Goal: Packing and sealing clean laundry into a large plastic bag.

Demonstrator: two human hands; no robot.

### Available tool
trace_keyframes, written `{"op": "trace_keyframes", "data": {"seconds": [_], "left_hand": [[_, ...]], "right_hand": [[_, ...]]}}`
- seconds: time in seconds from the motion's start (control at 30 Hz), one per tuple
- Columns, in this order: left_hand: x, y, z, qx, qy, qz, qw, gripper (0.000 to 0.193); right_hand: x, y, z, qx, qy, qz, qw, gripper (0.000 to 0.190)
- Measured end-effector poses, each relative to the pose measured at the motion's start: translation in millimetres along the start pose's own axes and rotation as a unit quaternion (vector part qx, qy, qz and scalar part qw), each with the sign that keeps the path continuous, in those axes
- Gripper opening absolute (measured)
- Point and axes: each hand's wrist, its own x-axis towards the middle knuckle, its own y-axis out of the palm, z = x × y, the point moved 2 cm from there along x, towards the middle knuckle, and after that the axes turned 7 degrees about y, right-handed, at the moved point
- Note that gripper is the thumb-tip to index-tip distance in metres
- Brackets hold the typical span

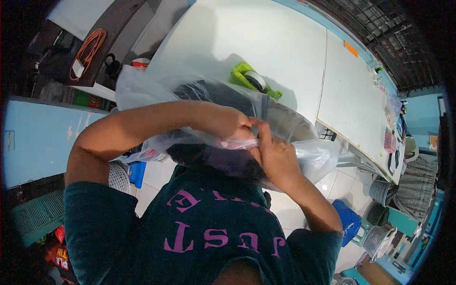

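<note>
A large clear plastic bag (203,160) with dark contents, seemingly cloth, lies against the front of my body at the white table's edge. My left hand (238,124) reaches across the bag from the left, its fingers on the gathered plastic. Against it, my right hand (276,153) pinches the same gathered plastic, index finger pointing towards my left hand. Some fingers of both hands are hidden behind the plastic and each other. Beyond the bag, a green tape dispenser (254,81) with a roll of tape lies on the white table (278,35).
An orange coiled cable (89,50) with a white plug lies on a dark surface at upper left. A blue plastic bag (346,221) and a grey perforated basket (377,240) stand at lower right. A pink basket (390,142) sits on the table's far right.
</note>
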Motion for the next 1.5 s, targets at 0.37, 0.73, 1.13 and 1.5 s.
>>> {"op": "trace_keyframes", "data": {"seconds": [0.37,0.73,1.13,1.5], "left_hand": [[-25.8,63.1,-12.3,0.563,0.133,-0.375,0.725,0.042],[-2.9,17.3,43.8,0.154,0.144,-0.192,0.959,0.031],[-108.3,10.1,49.7,0.6,0.039,-0.29,0.745,0.027],[-163.1,-16.3,193.0,-0.118,-0.087,-0.356,0.923,0.031]], "right_hand": [[34.7,3.1,-30.8,0.194,-0.071,0.199,0.958,0.035],[-16.4,17.9,15.0,-0.148,-0.172,-0.206,0.952,0.058],[11.9,33.5,-17.3,-0.054,-0.171,-0.051,0.982,0.019],[38.5,38.9,-30.7,0.136,-0.065,0.204,0.967,0.031]]}}
